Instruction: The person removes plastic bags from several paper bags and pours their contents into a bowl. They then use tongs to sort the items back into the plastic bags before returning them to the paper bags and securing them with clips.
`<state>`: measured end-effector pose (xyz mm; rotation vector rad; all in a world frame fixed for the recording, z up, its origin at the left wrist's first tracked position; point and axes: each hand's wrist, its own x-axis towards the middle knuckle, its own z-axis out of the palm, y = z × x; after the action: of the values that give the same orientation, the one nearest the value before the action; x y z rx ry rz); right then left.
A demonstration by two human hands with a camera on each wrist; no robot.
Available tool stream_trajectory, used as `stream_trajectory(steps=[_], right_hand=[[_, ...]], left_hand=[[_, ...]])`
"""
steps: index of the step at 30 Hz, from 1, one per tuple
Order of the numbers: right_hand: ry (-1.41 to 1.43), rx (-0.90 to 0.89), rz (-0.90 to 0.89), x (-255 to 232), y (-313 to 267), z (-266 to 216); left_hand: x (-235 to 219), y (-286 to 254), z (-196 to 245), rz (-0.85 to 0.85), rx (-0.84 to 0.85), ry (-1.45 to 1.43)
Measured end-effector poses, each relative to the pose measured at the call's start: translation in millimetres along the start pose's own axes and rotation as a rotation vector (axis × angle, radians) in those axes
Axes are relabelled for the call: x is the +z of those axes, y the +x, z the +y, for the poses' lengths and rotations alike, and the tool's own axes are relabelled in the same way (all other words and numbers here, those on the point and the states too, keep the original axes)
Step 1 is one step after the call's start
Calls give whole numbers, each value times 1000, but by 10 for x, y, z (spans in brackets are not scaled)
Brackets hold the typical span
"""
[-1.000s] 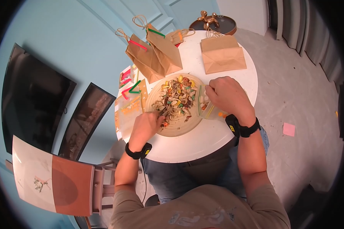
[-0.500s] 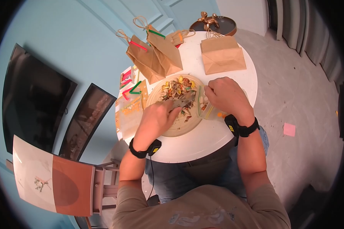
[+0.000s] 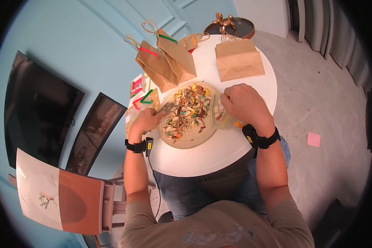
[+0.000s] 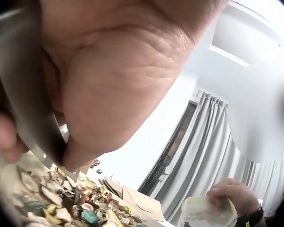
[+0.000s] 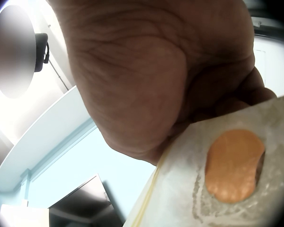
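Observation:
Dried petals and pods (image 3: 188,108), brown, cream, yellow and green, lie spread on a round woven tray (image 3: 186,142). At the tray's left edge the left hand (image 3: 145,120) grips metal tongs (image 3: 167,108); the left wrist view shows the metal (image 4: 26,80) running through the palm, above the pieces (image 4: 85,203). Over the tray's right side the right hand (image 3: 246,103) pinches the edge of a clear zip bag (image 3: 225,120) with some pieces inside. An orange mark (image 5: 234,165) shows on the bag in the right wrist view.
Two upright paper bags (image 3: 163,66) with red and green strips stand behind the tray to the left, another paper bag (image 3: 240,62) behind to the right. Clear packets (image 3: 130,118) and green and red sticks (image 3: 146,96) lie on the table's left side.
The left hand with the tongs went from the tray's lower left toward the bag opening, then back left to the tray's edge. The right hand and bag have hardly moved.

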<state>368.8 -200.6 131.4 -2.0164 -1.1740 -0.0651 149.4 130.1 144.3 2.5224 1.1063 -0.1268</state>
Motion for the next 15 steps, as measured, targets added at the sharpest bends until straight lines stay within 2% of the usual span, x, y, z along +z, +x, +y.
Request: stream_trajectory(steps=[2, 5, 8, 11, 15], right_hand=[[-2, 2, -7, -5, 2, -5], [-8, 0, -14, 7, 13, -10], [-14, -3, -14, 23, 18, -12], [-19, -6, -17, 31, 24, -12], [-15, -10, -12, 49, 23, -3]], left_hand=[[45, 51, -61, -114, -7, -113], [124, 9, 10, -163, 62, -177], [212, -72, 69, -110, 159, -47], [329, -232, 161, 70, 293, 218], [436, -338, 247, 128, 289, 302]])
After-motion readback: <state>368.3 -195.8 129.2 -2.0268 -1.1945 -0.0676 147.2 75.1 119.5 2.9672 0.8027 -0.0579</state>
